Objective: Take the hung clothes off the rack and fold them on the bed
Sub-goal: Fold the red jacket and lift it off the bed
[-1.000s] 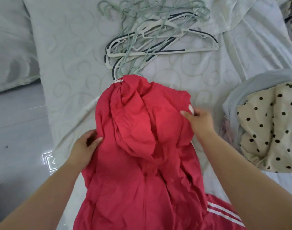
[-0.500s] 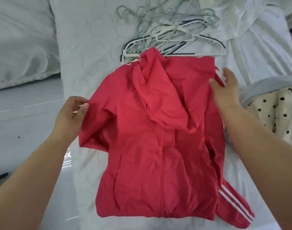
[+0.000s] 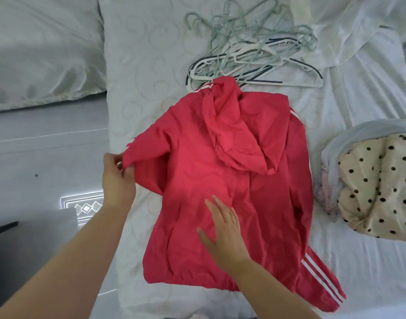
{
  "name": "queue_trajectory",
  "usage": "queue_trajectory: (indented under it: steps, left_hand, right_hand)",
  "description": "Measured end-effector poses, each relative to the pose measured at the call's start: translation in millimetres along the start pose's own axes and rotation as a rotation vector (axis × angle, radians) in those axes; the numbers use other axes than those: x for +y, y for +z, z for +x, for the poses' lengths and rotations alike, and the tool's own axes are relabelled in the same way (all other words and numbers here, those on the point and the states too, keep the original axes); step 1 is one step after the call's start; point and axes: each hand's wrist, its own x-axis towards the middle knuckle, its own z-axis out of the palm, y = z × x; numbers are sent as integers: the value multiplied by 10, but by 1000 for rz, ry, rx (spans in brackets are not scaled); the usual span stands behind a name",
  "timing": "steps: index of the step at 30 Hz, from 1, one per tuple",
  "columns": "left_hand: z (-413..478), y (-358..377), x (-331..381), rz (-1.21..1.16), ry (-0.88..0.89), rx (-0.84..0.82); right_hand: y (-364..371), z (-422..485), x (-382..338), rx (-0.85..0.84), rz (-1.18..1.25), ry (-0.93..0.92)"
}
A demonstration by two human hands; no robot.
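Jacket, frame centre, on bed | thin, light, slippery, limp | left hand pinches sleeve cuff | right hand flat, fingers straight, pressing front | best held at cuffs, hem

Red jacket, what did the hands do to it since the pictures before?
The red jacket went from bunched up to spread flat on the bed. The right hand let go of its shoulder and moved down to lie flat on the front. The left hand kept pinching the sleeve, pulling it out sideways. The hangers and the spotted cloth stayed put.
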Motion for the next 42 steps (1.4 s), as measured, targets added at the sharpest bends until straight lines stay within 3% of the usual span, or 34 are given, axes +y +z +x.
queue_trajectory:
  steps: [3,6,9,12,14,19,23,25,29,32,36,38,42]
  left_hand:
    - [-177,-227,574,66,289,-104]
    - [-364,-476,1000,275,513,-186]
    - [-519,-666,1338,370,643,-219]
    - [-555,-795,1480,292,657,-434]
    - [-508,-881,1469,198,533,-605]
    - [-243,-994,1006,179,81,-628]
    - [-313,-887,464,154,-424,-1072]
    - [-440,-864,207,136,-519,-1170]
    - [-472,-1065,-204,115,-361,-1018]
    - [-311,-1410,-273,308,-201,-796]
    - [-97,-1856,-226,545,-29,-402]
    - [-23,-2038,-189,610,-17,-440]
    - [-74,-2221,-85,715,-97,-758]
  right_hand:
    - [-179,153,-481,-44,207,12]
    - [-307,392,-1056,7,464,65]
    - [-320,527,-1563,31,695,203]
    - [-377,474,-1821,95,737,348]
    - [-478,390,-1839,140,902,448]
    - [-770,168,-1650,98,1230,519]
    - [-541,10,-1374,-144,1406,626]
    - [-324,-99,-1313,-252,1550,715]
    - [2,-300,-1372,-420,1427,739]
    - [162,-319,-1356,-335,1185,826]
    - [89,-223,-1314,-206,1115,884]
    - [-4,-154,-1370,-196,1055,788]
    - [-47,-80,-1676,-260,953,512]
